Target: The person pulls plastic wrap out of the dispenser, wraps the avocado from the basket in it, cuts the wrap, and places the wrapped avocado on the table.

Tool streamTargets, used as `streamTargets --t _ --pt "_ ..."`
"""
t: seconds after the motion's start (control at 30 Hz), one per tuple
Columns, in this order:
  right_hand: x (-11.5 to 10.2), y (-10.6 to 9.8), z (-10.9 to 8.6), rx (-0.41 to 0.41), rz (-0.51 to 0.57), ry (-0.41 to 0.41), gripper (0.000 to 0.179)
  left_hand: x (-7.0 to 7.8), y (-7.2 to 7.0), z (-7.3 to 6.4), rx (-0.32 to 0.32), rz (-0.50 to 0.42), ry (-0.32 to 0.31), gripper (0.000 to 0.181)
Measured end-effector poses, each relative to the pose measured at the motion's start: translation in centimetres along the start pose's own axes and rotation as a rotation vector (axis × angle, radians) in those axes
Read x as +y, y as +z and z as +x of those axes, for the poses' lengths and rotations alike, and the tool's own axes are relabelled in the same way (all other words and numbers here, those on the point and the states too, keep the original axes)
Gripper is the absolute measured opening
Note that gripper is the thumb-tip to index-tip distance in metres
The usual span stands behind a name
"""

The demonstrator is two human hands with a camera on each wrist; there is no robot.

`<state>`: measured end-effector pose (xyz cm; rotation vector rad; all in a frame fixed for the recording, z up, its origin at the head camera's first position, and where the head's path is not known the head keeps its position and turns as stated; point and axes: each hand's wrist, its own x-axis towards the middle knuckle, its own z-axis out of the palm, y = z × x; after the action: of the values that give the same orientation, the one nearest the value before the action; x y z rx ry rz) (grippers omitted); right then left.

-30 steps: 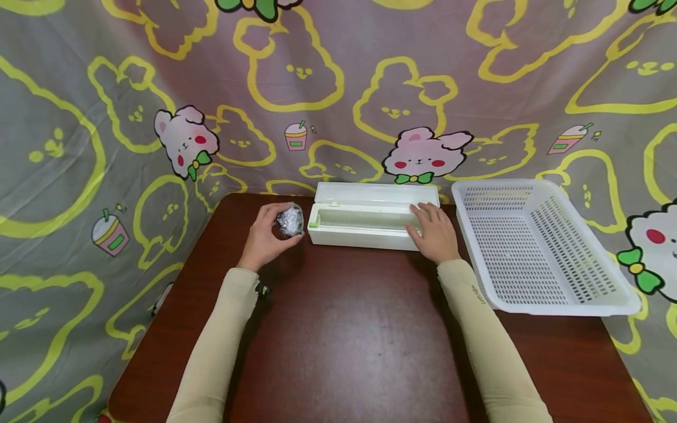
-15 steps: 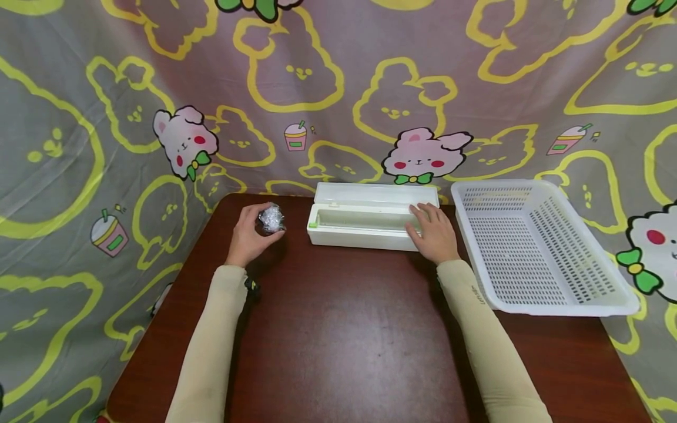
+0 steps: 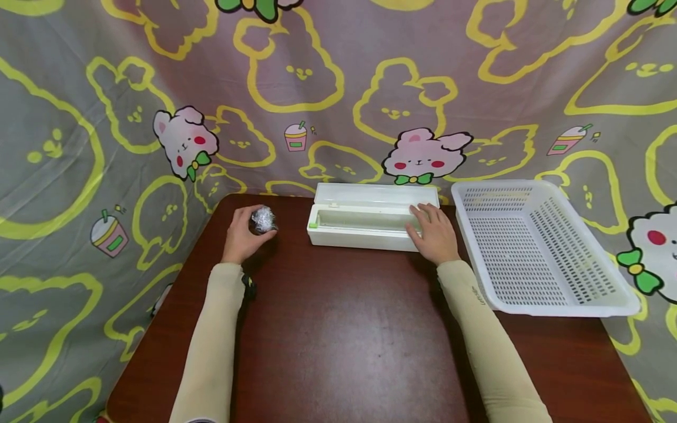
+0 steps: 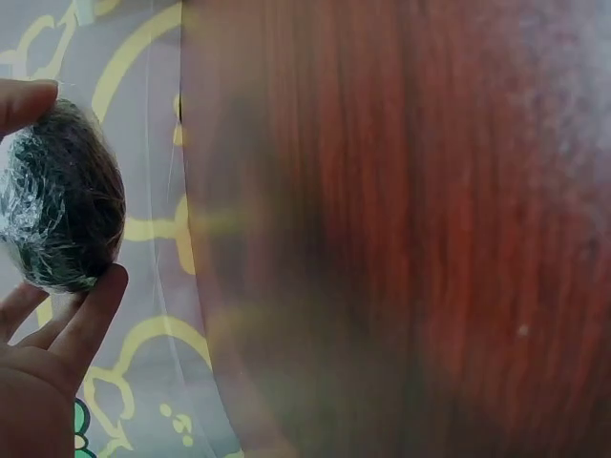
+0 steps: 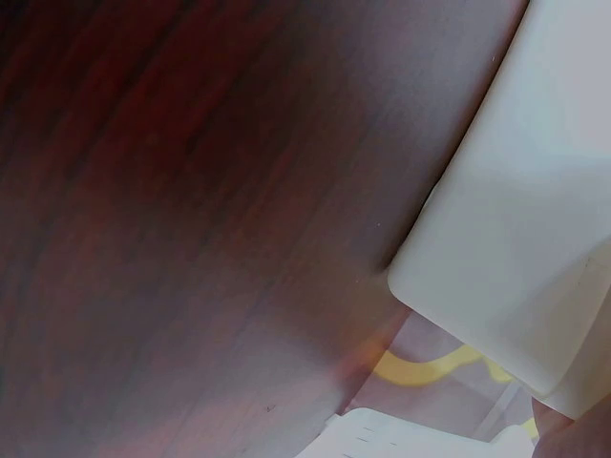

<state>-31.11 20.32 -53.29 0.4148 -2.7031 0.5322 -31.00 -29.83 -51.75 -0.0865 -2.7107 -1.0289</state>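
My left hand grips a roundish dark object wrapped in clear, shiny film, near the table's far left corner. The left wrist view shows this wrapped object between the thumb and the fingertips; what lies inside the wrap is unclear. A long white cling film dispenser with a small green piece at its left end lies at the back middle, lid raised. Over its right end rests my right hand, fingers spread across the rim. The dispenser's white side fills the right of the right wrist view.
A white perforated plastic basket stands at the right of the dark brown table. Behind and beside the table hangs a patterned cloth with rabbits.
My left hand has moved left with the wrapped object, away from the dispenser, and slowed. My right hand has stayed on the dispenser.
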Motion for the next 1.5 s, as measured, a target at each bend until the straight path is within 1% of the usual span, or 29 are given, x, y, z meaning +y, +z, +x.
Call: streamTargets --t 0.1,0.27,0.4,0.6,0.97,1.27,1.5 --pt "0.0 0.0 0.0 -0.006 0.0 0.002 0.057 -0.2 -0.1 0.2 0.002 0.007 -0.016 0.078" --pt "0.1 0.0 -0.1 -0.008 0.0 0.002 0.057 -0.5 -0.2 0.7 -0.02 0.025 -0.027 0.079" --pt "0.1 -0.1 -0.1 -0.004 0.002 0.0 0.057 -1.1 -0.3 1.0 -0.022 0.028 -0.03 0.078" --pt "0.1 0.0 0.0 -0.009 0.002 0.002 0.057 -1.9 -0.4 1.2 -0.033 0.026 -0.061 0.078" --pt "0.2 0.0 0.0 -0.006 0.004 -0.003 0.057 -1.9 -0.3 1.0 -0.076 0.026 -0.104 0.079" --pt "0.2 -0.2 0.0 -0.004 -0.007 0.0 0.057 -1.8 -0.3 0.8 -0.092 0.015 -0.109 0.078" --pt "0.2 0.1 0.0 -0.005 -0.001 -0.001 0.057 -2.2 -0.2 0.5 -0.116 0.009 -0.121 0.078"
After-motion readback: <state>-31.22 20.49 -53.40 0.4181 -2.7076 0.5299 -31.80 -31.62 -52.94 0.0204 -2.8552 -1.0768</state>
